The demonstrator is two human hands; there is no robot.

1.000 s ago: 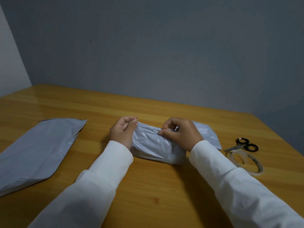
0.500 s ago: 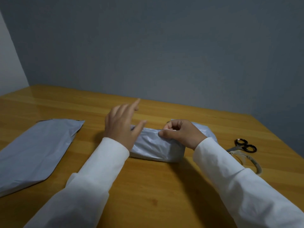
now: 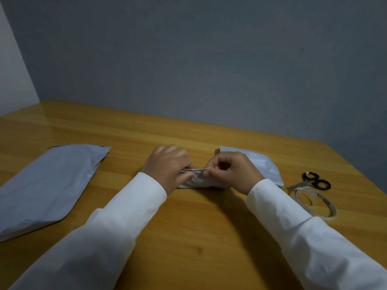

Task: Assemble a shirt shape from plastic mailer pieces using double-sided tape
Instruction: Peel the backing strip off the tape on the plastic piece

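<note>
- My left hand (image 3: 167, 166) and right hand (image 3: 232, 170) each pinch the small mailer piece (image 3: 199, 181) along its top edge.
- Film looks light, limp, slippery (creases easily); I'd hold edges, low over the tabletop (image 3: 199, 237).

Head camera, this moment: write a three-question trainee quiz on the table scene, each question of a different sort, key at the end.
1. True or false: the scissors lie on the large grey mailer at the left.
2. Which piece do both hands pinch? A) the large grey mailer B) the small folded piece in the middle C) the tape roll
3. Fill in: the tape roll lies just nearer the person than the ____.

Key
1. False: they lie on the bare table at the right, far from that mailer.
2. B: the left hand and the right hand both pinch its raised top edge.
3. scissors
</note>
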